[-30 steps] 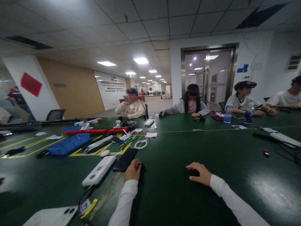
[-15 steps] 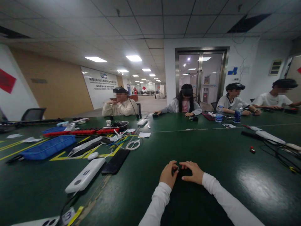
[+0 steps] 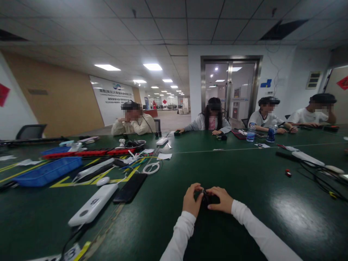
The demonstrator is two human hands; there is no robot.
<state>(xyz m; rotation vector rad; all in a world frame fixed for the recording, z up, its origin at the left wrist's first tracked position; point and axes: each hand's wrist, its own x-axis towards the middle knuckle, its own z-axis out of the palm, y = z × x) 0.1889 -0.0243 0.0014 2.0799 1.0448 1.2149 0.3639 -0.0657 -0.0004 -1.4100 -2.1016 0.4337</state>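
Note:
Near the front of the dark green table [image 3: 233, 166], my left hand [image 3: 192, 200] curls with thumb and fingers against a small dark object [image 3: 205, 197]. My right hand [image 3: 220, 200] touches the object's other side, its thumb and fingers bent round it. What the object is cannot be made out, as the fingers partly hide it. Both hands are low over the tabletop, fingertips almost meeting.
On the left lie a white power bank [image 3: 94, 204], a black phone [image 3: 130, 188], a blue tray [image 3: 47, 172] and a coiled white cable [image 3: 151, 168]. Black cables [image 3: 317, 177] and a small red item [image 3: 288, 173] lie right. Several people sit across the table.
My hands have come closer together around the dark object, which shows more between them. The view has shifted slightly. A person at the far right has raised a hand to the head.

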